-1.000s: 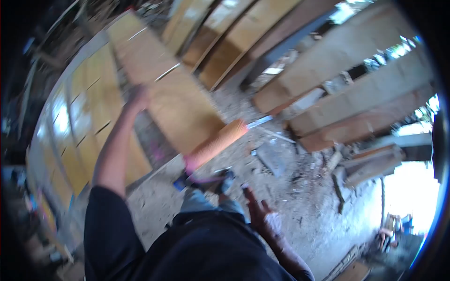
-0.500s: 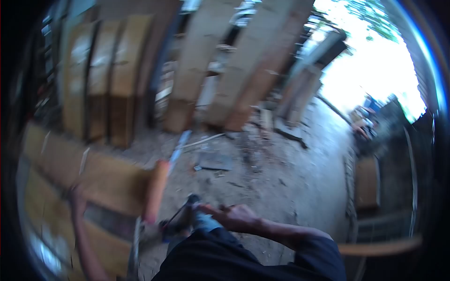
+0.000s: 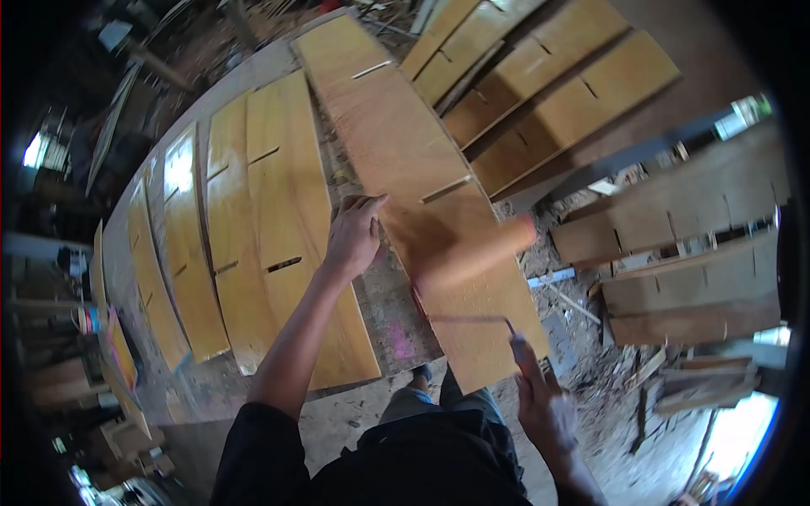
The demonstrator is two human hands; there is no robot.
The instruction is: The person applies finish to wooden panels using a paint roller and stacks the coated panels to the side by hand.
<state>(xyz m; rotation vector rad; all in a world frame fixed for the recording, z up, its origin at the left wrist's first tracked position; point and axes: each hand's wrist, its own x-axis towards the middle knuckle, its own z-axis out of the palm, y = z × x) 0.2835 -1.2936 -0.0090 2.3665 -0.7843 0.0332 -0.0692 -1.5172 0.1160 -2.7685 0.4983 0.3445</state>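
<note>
My right hand (image 3: 547, 415) is closed around the handle of a paint roller (image 3: 477, 257). The orange sleeve, blurred by motion, lies across a long wooden board (image 3: 396, 139) with narrow slots cut in it. A thin wire frame links sleeve and handle. At the left edge of this board, the fingers of my left hand (image 3: 353, 240) are bent against the rim and seem to grip it. Beside that hand lies a row of glossy yellowish slotted boards (image 3: 283, 181), all on the same worktable (image 3: 392, 333).
More coated boards (image 3: 548, 80) lean beyond the far side of the board. Duller slotted boards (image 3: 675, 219) stand at the right. Debris and wood scraps (image 3: 629, 379) litter the ground there. A colourful item (image 3: 121, 354) is at the table's left end.
My view has swung left, bringing the tabletop boards to the middle. The roller has moved from the board's end onto its face. My left hand remains at the board's edge.
</note>
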